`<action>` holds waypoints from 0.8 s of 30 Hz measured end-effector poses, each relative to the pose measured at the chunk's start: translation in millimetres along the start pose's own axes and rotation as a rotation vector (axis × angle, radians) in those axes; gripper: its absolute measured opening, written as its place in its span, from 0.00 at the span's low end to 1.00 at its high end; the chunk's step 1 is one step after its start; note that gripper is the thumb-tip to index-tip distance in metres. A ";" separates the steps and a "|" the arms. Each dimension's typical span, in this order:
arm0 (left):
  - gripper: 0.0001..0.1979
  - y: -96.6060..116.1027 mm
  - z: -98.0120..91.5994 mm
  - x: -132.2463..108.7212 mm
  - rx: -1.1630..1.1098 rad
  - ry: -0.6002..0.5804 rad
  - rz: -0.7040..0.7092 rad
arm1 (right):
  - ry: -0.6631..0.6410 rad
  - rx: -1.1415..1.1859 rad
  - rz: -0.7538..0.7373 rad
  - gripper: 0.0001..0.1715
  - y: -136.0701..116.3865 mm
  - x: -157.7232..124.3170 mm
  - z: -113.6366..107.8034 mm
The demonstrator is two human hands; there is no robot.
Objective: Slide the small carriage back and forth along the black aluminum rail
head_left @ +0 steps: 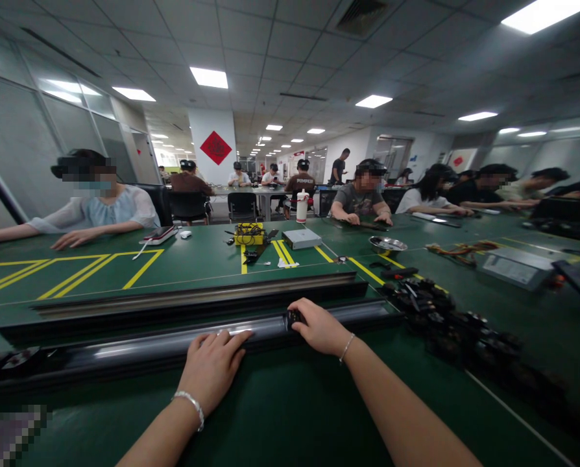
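A long black rail with a shiny curved channel (168, 342) lies across the green table in front of me. My left hand (216, 364) rests on the rail's near side, its fingers stretched out over the channel. Farther right, my right hand (316, 326) grips a small black part (292, 318) between thumb and fingers, at the channel. Similar dark parts (22, 358) sit at the rail's left end. Behind it lies a second long rail (202, 295). To the right is a heap of small black parts (446, 318), too dark to make out singly.
Toward the back stand a yellow box with cables (249, 234), a grey metal box (302, 239) and a metal bowl (388, 244). Another grey box (516, 267) lies at right. A white cup (302, 207) stands farther back. Several people sit around the tables.
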State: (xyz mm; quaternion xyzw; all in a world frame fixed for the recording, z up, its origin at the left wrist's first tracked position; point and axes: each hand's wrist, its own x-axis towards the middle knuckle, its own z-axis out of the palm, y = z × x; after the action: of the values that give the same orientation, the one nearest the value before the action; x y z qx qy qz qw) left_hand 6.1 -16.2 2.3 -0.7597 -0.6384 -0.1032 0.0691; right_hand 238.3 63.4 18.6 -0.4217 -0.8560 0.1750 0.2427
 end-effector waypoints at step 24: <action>0.17 0.8 -1.4 -0.4 -0.002 -0.015 -0.009 | 0.111 -0.065 0.013 0.14 -7.1 -0.9 3.0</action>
State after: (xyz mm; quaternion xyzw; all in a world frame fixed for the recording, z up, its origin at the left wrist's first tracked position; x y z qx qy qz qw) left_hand 6.7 -17.0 3.6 -0.7574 -0.6423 -0.0986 0.0634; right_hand 232.6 58.3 19.5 -0.4438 -0.8437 0.1249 0.2750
